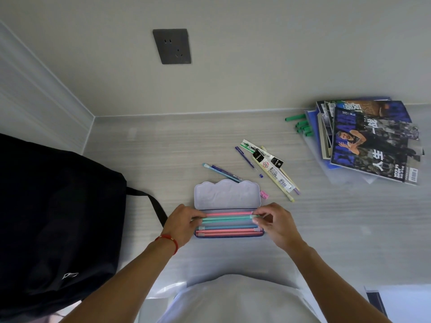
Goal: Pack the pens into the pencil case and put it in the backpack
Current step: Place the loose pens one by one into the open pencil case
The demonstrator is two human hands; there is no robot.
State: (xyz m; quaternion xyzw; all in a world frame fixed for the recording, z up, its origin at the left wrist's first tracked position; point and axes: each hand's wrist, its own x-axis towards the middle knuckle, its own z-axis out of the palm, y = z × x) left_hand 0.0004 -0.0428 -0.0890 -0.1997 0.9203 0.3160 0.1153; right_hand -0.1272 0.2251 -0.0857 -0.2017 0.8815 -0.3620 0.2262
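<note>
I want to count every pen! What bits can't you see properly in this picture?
Head view only:
- Ends of the green pen: covered by the left hand and right hand.
- Green markers: partly tucked under the magazines, so no sure count.
- Backpack: cut off by the left edge; its opening is unseen.
- Packaged pens: labels too small to read.

We have a single head-worn view, wide-angle, aimed forward and steeply down over the desk. We look along both forearms from above the torso. The frame spans from the backpack at left to the magazines at right, with the rear wall and its socket along the top.
</note>
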